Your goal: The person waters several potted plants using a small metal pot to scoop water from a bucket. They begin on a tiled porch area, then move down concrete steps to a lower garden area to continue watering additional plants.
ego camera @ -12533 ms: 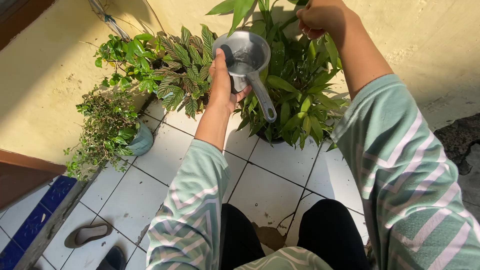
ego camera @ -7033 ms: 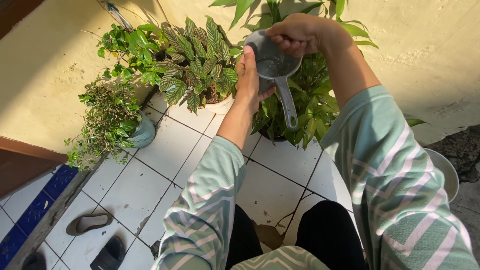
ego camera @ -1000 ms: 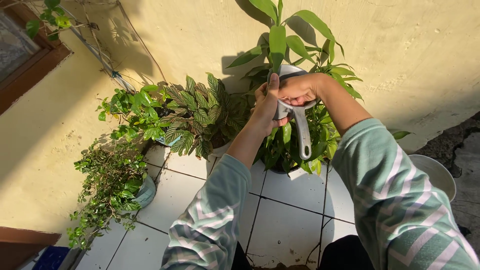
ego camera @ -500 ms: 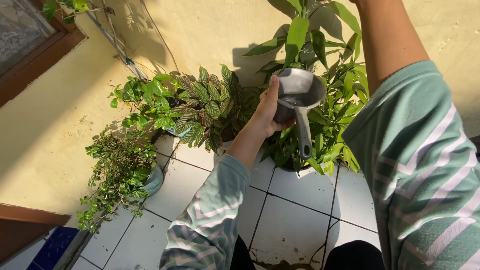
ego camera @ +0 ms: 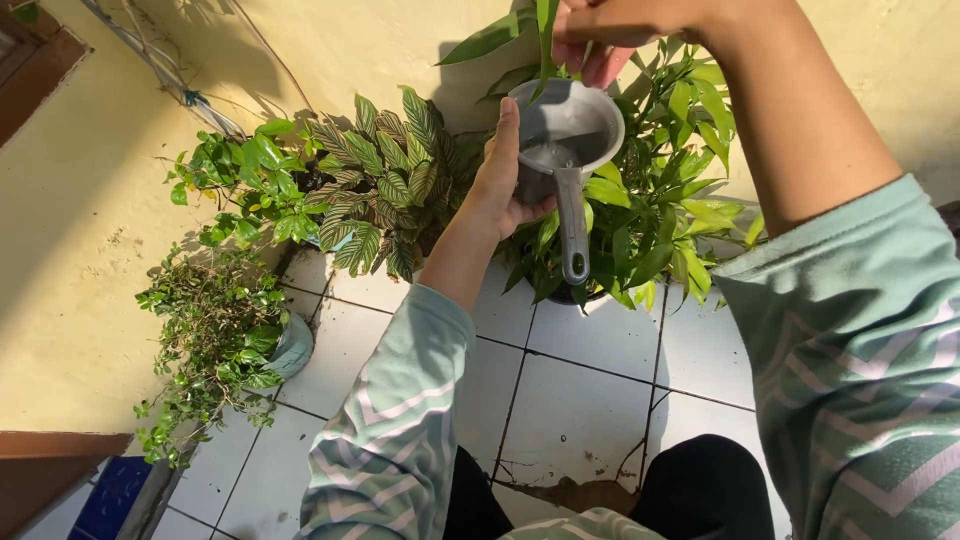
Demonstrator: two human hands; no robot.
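Above the white floor tiles (ego camera: 590,400), against the yellow wall (ego camera: 90,250): left hand (ego camera: 505,180) wraps the side of a grey plastic scoop (ego camera: 565,135), fingers curled round the bowl, thumb side toward the handle. Right hand (ego camera: 610,30) sits just over the scoop's far rim, fingertips pinched on a long green leaf (ego camera: 545,35) at the top edge of the view; how firmly it grips, cannot tell. Scoop held level over the broad-leaved potted plant (ego camera: 660,200), whose leaves crowd under and beside the bowl and hide its pot. Striped-leaf plant (ego camera: 385,185) stands just left of the left wrist; a small-leaved trailing plant (ego camera: 215,330) in a pale pot sits further left, near the wall. Scoop: round, deep, grey, a little clear water glinting inside, straight handle pointing down toward the person, hanging hole at its end. Green patterned sleeves cover both forearms.
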